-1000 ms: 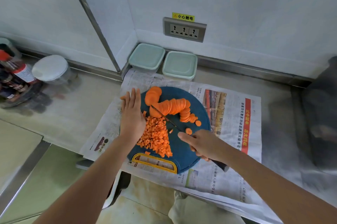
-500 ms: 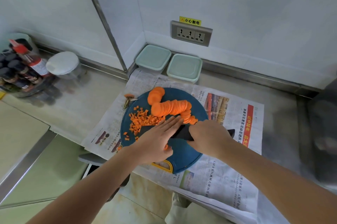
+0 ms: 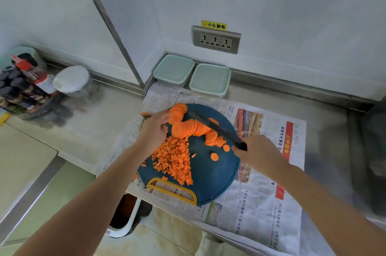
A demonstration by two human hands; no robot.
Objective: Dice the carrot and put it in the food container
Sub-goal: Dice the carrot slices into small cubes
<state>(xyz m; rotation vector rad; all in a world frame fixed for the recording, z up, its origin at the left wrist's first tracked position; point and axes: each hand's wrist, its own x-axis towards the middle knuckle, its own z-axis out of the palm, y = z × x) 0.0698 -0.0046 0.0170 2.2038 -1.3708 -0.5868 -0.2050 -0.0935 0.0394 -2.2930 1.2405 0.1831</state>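
Observation:
A round blue cutting board (image 3: 213, 180) with a yellow handle lies on newspaper. A row of carrot slices (image 3: 194, 129) runs across its far half, and a heap of diced carrot (image 3: 175, 159) fills its left middle. My left hand (image 3: 154, 130) reaches to the left end of the slices, fingers curled around them. My right hand (image 3: 259, 151) grips the handle of a black knife (image 3: 217, 128), whose blade lies over the slices pointing to the far left. Two lidded pale green food containers (image 3: 173, 69) (image 3: 210, 79) stand by the wall behind the board.
The newspaper (image 3: 269, 193) covers the steel counter. At the far left stand a rack of sauce bottles (image 3: 23, 86) and a clear jar with a white lid (image 3: 72, 79). A wall socket (image 3: 216, 39) sits above the containers. A bin (image 3: 127, 216) is below the counter edge.
My left hand moved from the middle of the board up to the slices at the far left. The knife swung from lying flat near the dice to over the slices. The dice are now heaped together.

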